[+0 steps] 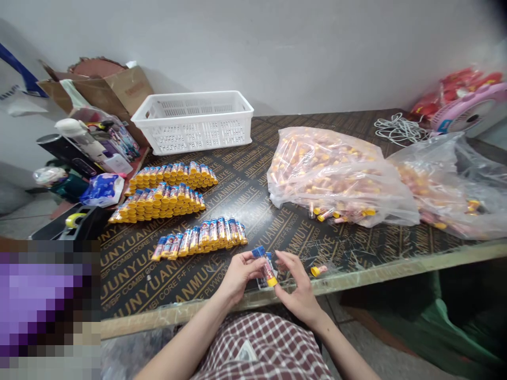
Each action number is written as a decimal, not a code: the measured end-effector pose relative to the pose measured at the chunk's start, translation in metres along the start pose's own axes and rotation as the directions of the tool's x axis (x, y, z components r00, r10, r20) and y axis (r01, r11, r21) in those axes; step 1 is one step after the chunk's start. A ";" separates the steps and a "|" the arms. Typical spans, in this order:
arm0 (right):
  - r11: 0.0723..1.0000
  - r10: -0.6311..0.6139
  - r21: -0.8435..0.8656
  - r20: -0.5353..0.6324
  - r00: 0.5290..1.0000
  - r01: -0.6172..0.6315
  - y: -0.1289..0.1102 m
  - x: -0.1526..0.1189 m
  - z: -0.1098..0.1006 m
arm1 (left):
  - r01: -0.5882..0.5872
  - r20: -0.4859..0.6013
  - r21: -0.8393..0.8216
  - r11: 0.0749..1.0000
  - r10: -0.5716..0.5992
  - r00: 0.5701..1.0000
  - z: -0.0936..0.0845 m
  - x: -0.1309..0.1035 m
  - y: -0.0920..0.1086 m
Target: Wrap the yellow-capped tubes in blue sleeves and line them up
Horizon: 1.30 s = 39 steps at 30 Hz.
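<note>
Over the table's front edge, my left hand pinches a small tube near its blue end. The tube is tilted, with its yellow end toward me and a printed label on its side. My right hand is beside it, fingers and thumb apart, the thumb at the yellow end. Partly hidden behind the tube is a pale, shiny piece that I cannot make out. Another yellow-ended tube, pinkish and without a blue end showing, lies right of my right hand.
Stacked blue-and-yellow tubes lie in rows on the left of the dark plywood table. Behind them stands a white plastic basket. Clear bags of tubes fill the right side, near a white cable and pink fan.
</note>
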State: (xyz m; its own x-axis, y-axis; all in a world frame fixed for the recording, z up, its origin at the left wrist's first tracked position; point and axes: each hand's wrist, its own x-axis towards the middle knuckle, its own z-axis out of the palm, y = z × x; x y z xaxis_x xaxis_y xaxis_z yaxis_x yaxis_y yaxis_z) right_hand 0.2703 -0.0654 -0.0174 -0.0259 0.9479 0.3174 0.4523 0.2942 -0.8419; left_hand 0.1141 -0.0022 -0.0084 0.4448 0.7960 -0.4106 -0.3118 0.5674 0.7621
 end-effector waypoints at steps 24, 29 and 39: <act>0.969 0.000 0.246 0.104 0.995 -0.026 0.005 -0.003 0.005 | 0.120 0.110 0.068 0.990 -0.127 0.986 0.009 -0.013 -0.006; 0.969 -0.028 0.248 0.156 0.987 -0.012 0.000 0.002 0.002 | 0.117 0.067 0.086 0.989 -0.123 0.990 0.010 -0.016 -0.005; 0.924 0.236 -0.285 -0.103 0.966 -0.256 0.069 0.008 -0.068 | -0.113 -0.423 0.754 0.647 0.610 0.670 -0.088 -0.009 0.090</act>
State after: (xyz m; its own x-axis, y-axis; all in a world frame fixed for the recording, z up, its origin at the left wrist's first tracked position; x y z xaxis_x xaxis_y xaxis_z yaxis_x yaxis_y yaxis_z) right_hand 0.3624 -0.0456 -0.0429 0.1733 0.9729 0.1532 0.6789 -0.0053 -0.7342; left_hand 0.0084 0.0599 0.0201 -0.2475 0.9686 -0.0223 0.3805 0.1183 0.9172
